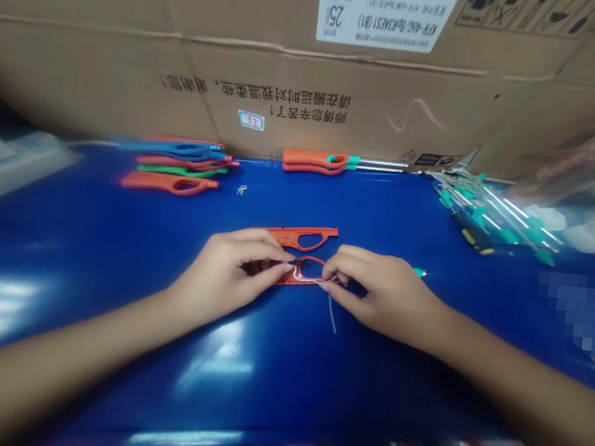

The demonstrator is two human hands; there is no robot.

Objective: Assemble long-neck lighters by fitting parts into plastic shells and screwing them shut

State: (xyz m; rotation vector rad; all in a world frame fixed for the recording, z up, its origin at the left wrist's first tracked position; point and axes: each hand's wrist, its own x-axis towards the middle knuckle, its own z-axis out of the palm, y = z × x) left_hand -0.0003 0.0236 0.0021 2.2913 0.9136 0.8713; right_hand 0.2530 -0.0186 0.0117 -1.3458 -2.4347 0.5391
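An orange plastic handle shell (308, 271) lies on the blue table (275, 360) between my hands. My left hand (230, 273) pinches its left part, fingers closed. My right hand (375, 289) pinches its right part, where a thin white wire (332, 316) trails toward me. A teal tip (418, 272) shows just past my right hand. A second orange handle shell (301, 236) lies flat just behind the held one.
A stack of coloured handle shells (177, 164) lies at the back left. One assembled orange tool with a metal shaft (342, 162) rests against the large cardboard box (291, 63). Several teal-tipped metal parts (490, 215) lie at the back right beside clear bags (582, 178).
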